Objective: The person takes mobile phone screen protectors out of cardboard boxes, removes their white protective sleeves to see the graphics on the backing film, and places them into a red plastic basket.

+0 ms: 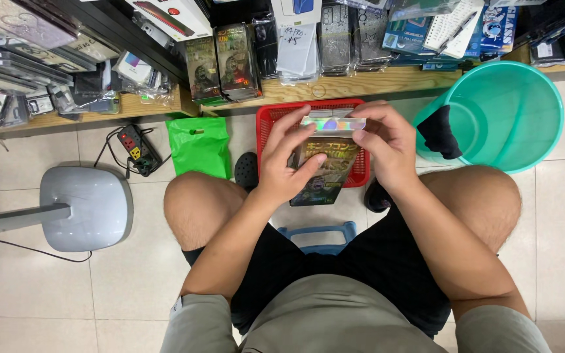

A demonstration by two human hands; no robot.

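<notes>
I sit on a blue stool point(318, 233) with my knees apart. Both hands hold a small flat box point(332, 123) with a shiny holographic edge, in front of me over a red basket point(274, 115). My left hand point(285, 161) grips its left side, fingers curled over the top. My right hand point(387, 145) pinches its right end. Below the box, between my hands, is a dark printed package point(322, 171) lying in the basket.
A teal plastic bucket point(518, 114) with a black cloth point(438, 133) stands at right. A green plastic bag point(199, 145) and a power strip point(136, 150) lie at left, beside a grey stand base point(86, 206). A wooden shelf point(361, 82) holds several packaged phone cases.
</notes>
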